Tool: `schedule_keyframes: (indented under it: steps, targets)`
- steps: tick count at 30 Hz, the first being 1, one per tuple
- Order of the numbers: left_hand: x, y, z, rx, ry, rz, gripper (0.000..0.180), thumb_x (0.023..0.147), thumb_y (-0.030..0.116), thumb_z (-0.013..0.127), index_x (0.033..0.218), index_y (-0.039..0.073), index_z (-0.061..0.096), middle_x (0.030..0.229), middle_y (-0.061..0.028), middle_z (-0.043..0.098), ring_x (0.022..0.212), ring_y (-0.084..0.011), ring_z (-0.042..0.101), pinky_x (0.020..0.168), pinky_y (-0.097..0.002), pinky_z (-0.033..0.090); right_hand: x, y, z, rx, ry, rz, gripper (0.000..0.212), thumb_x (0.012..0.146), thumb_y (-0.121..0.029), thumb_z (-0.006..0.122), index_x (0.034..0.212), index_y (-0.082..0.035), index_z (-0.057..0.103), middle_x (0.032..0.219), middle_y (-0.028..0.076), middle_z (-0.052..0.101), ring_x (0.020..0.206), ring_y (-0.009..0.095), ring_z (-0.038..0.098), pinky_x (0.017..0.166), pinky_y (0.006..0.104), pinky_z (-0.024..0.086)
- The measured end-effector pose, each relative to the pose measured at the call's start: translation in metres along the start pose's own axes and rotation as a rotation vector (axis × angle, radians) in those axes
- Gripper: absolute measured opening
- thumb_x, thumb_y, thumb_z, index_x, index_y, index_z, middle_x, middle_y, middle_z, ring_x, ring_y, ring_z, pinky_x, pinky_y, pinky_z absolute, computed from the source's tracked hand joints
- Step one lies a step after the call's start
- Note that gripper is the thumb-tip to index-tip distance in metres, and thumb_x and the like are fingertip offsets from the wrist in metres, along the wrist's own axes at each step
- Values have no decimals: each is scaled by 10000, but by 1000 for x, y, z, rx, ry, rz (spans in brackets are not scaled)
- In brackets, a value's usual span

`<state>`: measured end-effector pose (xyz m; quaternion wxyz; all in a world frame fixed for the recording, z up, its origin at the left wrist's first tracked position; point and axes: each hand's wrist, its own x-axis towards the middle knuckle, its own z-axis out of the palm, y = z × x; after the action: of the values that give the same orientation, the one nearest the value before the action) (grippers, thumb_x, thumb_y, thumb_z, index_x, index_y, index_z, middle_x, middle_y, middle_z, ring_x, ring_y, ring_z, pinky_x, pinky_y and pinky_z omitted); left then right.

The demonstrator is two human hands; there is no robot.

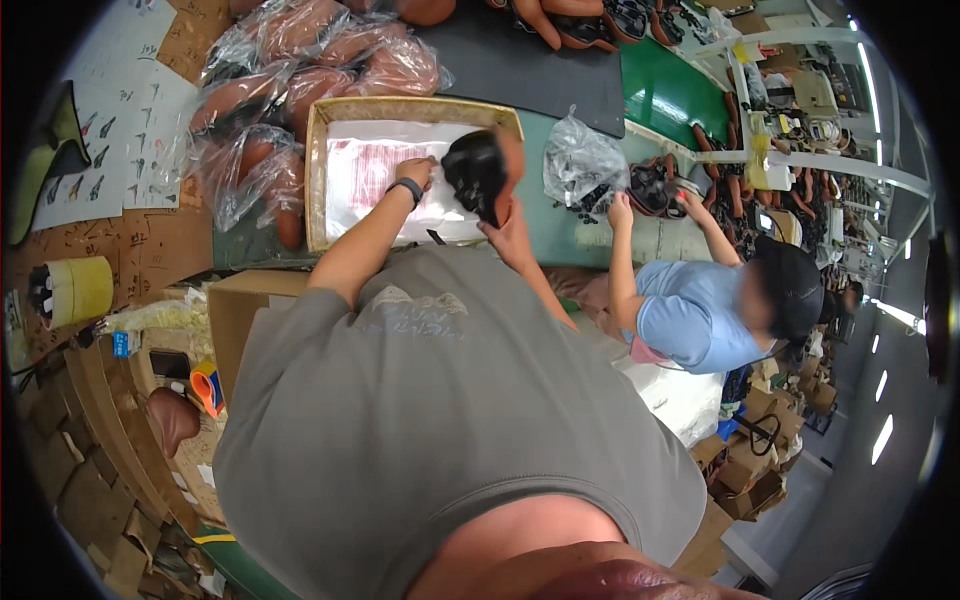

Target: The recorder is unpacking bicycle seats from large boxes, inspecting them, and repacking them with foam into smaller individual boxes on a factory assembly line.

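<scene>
My right hand (510, 236) grips a bicycle saddle (476, 172) by its lower edge. The saddle is tipped up, its black underside toward the left and its brown cover, blurred, along the right. Just left of it, my left hand (416, 173), with a dark band on the wrist, is closed over a shallow cardboard box (316, 180). Whatever its fingers pinch, if anything, is too small to make out. White plastic with red print (365, 175) lines the box beneath this hand.
Plastic-wrapped brown saddles (300, 80) are heaped behind and left of the box. A clear bag (583, 160) lies to the right beside small black parts. Farther right, a co-worker in blue (690, 310) handles a saddle (652, 188). A yellow tape roll (82, 292) stands at left.
</scene>
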<state>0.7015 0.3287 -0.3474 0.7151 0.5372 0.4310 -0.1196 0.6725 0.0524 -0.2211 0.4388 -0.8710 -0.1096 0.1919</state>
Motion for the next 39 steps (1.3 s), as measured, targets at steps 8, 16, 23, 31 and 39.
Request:
schedule_keyframes:
  steps: [8,16,23,31,39]
  targets:
    - [-175,145,-24,584,-621,999,203,1029,201,723,1044,14,799,856,-108,757,831,-199,736,765,-366,558,39,-24,12,418,-236,382,909,883,-129,867,1629,-45,354,1261,257,716,959,378,765,776,447,626]
    - [-247,354,-204,-151,684,1056,217,1075,28,578,1184,-9,762,1102,-88,768,988,-172,714,895,-308,575,208,-65,-137,841,-428,360,667,1063,-365,728,1582,-30,474,907,103,734,616,157,657,532,286,531]
    - [-239,403,-103,198,1298,1495,299,1057,107,617,1289,-73,671,1149,-133,686,964,-207,650,882,-342,542,506,61,-161,-386,294,-42,839,816,-276,903,1478,100,549,1199,276,741,1129,421,716,1013,461,569]
    - [-130,230,-35,1147,-119,898,288,964,153,754,1241,81,720,1083,-148,764,980,-353,742,842,-466,599,649,22,-115,-832,294,159,836,775,-400,892,1434,3,574,1426,214,649,1354,410,589,1138,520,489]
    - [-53,122,28,1111,-478,634,280,996,245,707,1230,91,711,1023,-154,757,980,-388,729,861,-495,592,514,6,-69,-485,262,158,645,766,-273,811,1270,59,583,1089,337,736,1063,522,725,979,554,584]
